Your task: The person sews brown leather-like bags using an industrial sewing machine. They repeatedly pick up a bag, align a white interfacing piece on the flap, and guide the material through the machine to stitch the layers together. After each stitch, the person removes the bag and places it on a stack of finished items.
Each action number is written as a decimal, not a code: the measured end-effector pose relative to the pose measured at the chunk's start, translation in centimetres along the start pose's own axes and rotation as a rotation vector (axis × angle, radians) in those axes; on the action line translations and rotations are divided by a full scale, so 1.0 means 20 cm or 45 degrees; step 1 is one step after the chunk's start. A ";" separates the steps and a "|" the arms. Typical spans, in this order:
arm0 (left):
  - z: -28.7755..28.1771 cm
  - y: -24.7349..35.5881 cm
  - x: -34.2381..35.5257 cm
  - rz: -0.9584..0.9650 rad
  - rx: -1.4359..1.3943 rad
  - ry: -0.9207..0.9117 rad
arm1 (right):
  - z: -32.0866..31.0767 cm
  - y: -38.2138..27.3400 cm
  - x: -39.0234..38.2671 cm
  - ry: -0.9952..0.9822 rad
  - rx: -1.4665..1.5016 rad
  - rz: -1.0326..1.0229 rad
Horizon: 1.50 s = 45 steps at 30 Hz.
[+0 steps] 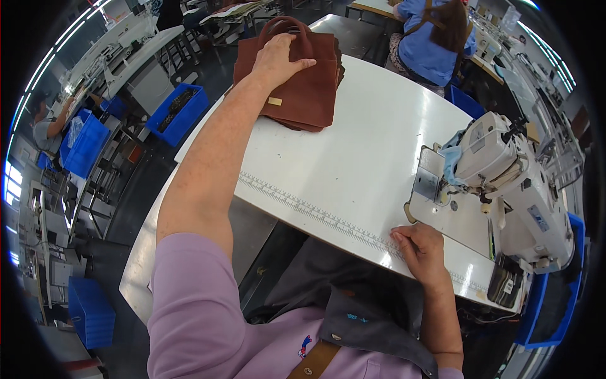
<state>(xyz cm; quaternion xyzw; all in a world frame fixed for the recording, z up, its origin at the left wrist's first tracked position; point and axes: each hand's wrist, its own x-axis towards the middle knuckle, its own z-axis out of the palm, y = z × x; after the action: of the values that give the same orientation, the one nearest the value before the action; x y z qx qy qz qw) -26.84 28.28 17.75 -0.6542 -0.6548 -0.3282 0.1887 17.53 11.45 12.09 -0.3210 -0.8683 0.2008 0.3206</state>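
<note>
Open white bench (366,145) between brown bag stack (303,82) and sewing machine (505,183) — wide passage, nothing blocking.

The left hand (278,60) lies flat on a stack of brown bags (303,88), so the leather under its palm is hidden, and how many bags are stacked cannot be told. The right hand (421,249) curls at the near table edge (328,221); its fingertips are tucked under, out of sight. Beyond it, the sewing machine (511,183) hides its own needle. The ruler marks (297,203) near it are too small to read.
</note>
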 end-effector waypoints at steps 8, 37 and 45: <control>0.16 0.03 0.15 -0.123 0.121 0.155 | 0.01 0.04 0.01 0.017 -0.007 -0.062; 0.14 -0.05 0.02 0.130 -0.272 0.682 | 0.62 0.22 1.44 0.554 -0.072 -0.306; 0.19 -0.06 0.05 0.135 -0.513 0.721 | 0.62 0.20 1.48 0.476 -0.305 -0.410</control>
<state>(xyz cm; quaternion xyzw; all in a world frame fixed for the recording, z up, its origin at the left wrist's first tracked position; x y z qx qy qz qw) -27.34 31.60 15.44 -0.5943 -0.4635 -0.6091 0.2468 -6.69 32.83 13.77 -0.2459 -0.8515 -0.0194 0.4628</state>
